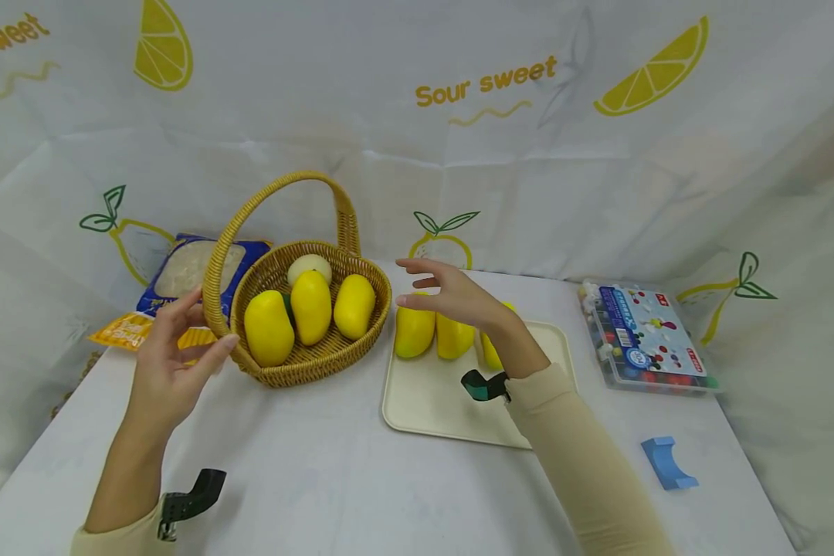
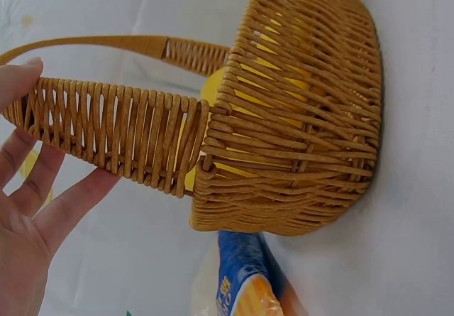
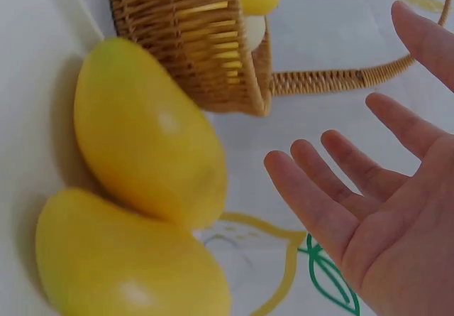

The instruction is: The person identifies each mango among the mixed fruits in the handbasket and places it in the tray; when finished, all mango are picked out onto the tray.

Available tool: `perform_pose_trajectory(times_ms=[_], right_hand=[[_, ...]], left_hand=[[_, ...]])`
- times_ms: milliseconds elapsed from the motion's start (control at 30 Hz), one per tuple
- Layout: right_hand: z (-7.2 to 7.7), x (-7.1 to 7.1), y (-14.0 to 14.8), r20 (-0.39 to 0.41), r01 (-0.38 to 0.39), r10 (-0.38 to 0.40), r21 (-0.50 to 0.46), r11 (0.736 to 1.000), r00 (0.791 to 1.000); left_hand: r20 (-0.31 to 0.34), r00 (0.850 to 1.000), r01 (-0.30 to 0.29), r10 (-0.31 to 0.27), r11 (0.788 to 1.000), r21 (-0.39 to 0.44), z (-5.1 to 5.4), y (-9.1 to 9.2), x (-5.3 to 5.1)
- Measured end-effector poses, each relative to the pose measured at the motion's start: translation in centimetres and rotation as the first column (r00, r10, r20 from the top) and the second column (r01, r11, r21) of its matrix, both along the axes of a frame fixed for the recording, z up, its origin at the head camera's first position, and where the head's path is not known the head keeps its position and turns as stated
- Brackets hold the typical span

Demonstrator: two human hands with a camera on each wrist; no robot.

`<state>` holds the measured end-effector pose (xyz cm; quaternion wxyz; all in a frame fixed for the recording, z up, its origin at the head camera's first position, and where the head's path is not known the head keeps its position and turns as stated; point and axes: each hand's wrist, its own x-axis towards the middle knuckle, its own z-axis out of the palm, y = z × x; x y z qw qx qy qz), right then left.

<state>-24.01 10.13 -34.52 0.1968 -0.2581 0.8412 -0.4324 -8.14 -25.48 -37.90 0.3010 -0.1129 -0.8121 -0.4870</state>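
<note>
Left hand: the left hand [image 1: 170, 367] is gripping the basket handle [image 1: 217, 266] near its lower end, the thumb lying on one side and the fingers [image 2: 76, 204] on the other, drawn in only as far as the handle's width.
Right hand: the right hand [image 1: 462, 293] is hovering beside the tray fruit, its fingers [image 3: 316, 199] extending loosely, well spread from the thumb and holding nothing; the right wrist view is showing a gap between it and the mangoes.
Wicker basket: the wicker basket [image 1: 320, 369] is standing upright on the white-covered counter [image 1: 306, 471], just beside the tray.
Basket fruit: a left mango [image 1: 269, 330], a middle mango [image 1: 311, 309] and a right mango [image 1: 354, 307] are resting inside, with a pale round fruit [image 1: 309, 267] sitting behind them.
Tray: the cream tray [image 1: 438, 405] is lying flat, carrying three yellow mangoes [image 1: 414, 335] in a row along its far part; the forearm is partly hiding the last one.
Packets: a blue bag [image 1: 198, 269] and an orange packet [image 1: 123, 330] are lying beside the basket, partly behind it.
Far side: a clear plastic case [image 1: 649, 340] of coloured pieces is lying beyond the tray, and a curved blue block [image 1: 669, 465] is resting nearer the person.
Backdrop: a white lemon-print cloth [image 1: 361, 38] is hanging behind everything.
</note>
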Motion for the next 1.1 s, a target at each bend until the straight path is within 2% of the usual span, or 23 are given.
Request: perform_pose_trajectory(times_ms=[300, 667, 800, 1100], right_hand=[[0.4, -0.3, -3.7, 0.028, -0.062, 0.063, -0.041, 0.997, 0.998], [1.4, -1.6, -6.9, 0.012, -0.102, 0.102, 0.066, 0.993, 0.995], [1.5, -2.1, -7.9, 0.045, -0.103, 0.098, 0.113, 0.988, 0.994], [1.2, -2.7, -9.6, 0.136, -0.081, 0.062, 0.143, 0.986, 0.989]], left_hand=[[0.011, 1.0, -0.012, 0.012, 1.0, -0.007, 0.2, 0.1, 0.1], [-0.01, 1.0, 0.004, -0.004, 1.0, -0.008, 0.0, 0.0, -0.1], [0.0, 1.0, -0.001, 0.001, 1.0, -0.008, 0.0, 0.1, 0.0], [0.001, 1.0, 0.0, 0.0, 1.0, -0.007, 0.1, 0.0, 0.0]])
